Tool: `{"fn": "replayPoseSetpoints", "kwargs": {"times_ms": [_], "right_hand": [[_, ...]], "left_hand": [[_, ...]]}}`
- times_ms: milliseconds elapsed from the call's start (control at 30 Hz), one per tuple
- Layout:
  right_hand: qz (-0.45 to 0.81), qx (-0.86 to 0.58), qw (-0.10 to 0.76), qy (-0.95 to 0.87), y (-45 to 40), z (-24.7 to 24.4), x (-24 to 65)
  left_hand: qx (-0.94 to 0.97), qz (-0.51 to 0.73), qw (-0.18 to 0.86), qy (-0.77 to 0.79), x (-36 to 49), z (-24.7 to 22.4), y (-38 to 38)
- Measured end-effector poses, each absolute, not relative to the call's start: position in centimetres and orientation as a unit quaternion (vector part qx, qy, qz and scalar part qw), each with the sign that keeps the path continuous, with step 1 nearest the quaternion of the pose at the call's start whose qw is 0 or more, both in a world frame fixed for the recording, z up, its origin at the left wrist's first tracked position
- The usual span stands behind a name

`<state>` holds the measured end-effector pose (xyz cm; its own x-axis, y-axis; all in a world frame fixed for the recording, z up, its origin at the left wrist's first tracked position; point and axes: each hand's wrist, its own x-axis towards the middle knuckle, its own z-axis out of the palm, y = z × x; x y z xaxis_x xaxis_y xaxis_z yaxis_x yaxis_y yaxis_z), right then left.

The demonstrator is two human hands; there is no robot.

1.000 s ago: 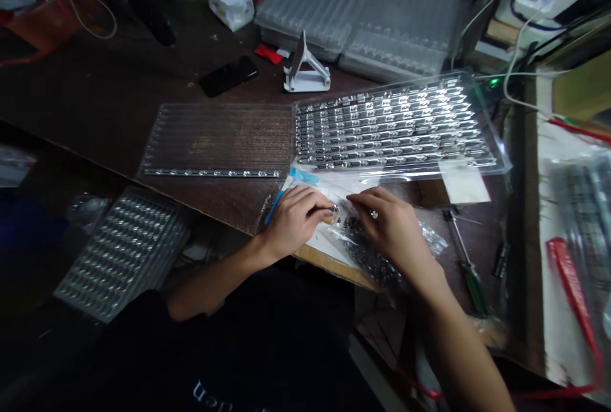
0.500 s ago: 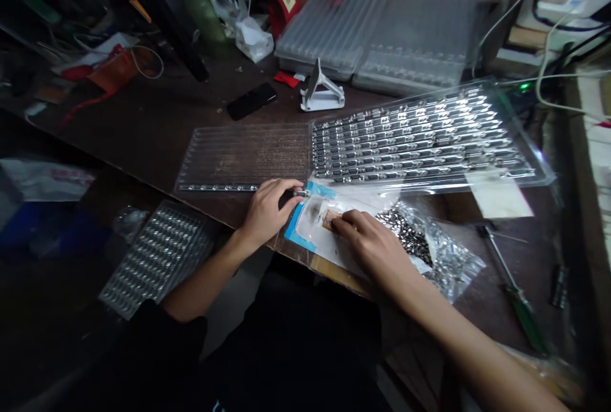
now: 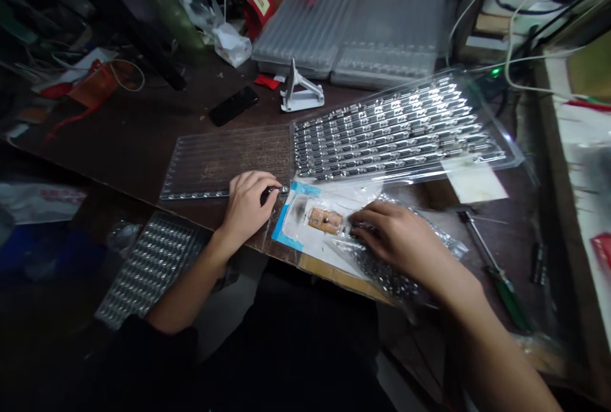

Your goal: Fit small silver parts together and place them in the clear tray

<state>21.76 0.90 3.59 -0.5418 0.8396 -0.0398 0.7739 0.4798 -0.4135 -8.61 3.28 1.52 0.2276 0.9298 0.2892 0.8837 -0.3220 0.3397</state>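
Note:
My left hand (image 3: 249, 207) is at the front edge of the left clear plastic tray (image 3: 229, 157), thumb and finger pinched on a small metal D-sub connector (image 3: 282, 190) at the right end of its front row. Part of the connector is hidden by the fingers. My right hand (image 3: 398, 234) is over the plastic bag of small metal parts (image 3: 382, 269), fingertips close together; any small part between them is too small to make out. Left of those fingertips, a small wooden block (image 3: 325, 220) lies on a white sheet with blue edges (image 3: 286, 234).
A tray filled with connector rows (image 3: 391, 135) stands behind the bag. Further back are stacked clear trays (image 3: 305, 27), a white stand (image 3: 301, 95) and a phone (image 3: 233, 106). A green-handled screwdriver (image 3: 501, 281) lies at right. Another filled tray (image 3: 147, 265) is below the table edge at left.
My left hand has brought the connector to the tray's front row. My right hand has left the wooden block and moved right to the bag. The view has shifted slightly.

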Motion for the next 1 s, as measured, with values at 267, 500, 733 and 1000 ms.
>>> {"fn": "replayPoseSetpoints", "kwargs": {"times_ms": [267,500,733,1000], "right_hand": [[0.220,-0.475,-0.024,-0.852,0.2,5.0,21.0],[0.238,-0.495,-0.024,-0.835,0.2,5.1,21.3],[0.215,-0.505,-0.042,-0.834,0.3,5.1,20.5],[0.219,-0.512,-0.001,-0.830,0.3,4.7,20.1]], "left_hand": [[0.812,0.232,0.061,0.532,-4.0,2.6,5.0],[0.813,0.244,0.066,0.525,-1.5,2.3,6.7],[0.794,0.320,0.211,0.472,-2.6,2.9,2.2],[0.773,0.314,0.279,0.476,-2.7,0.8,0.0]]}}
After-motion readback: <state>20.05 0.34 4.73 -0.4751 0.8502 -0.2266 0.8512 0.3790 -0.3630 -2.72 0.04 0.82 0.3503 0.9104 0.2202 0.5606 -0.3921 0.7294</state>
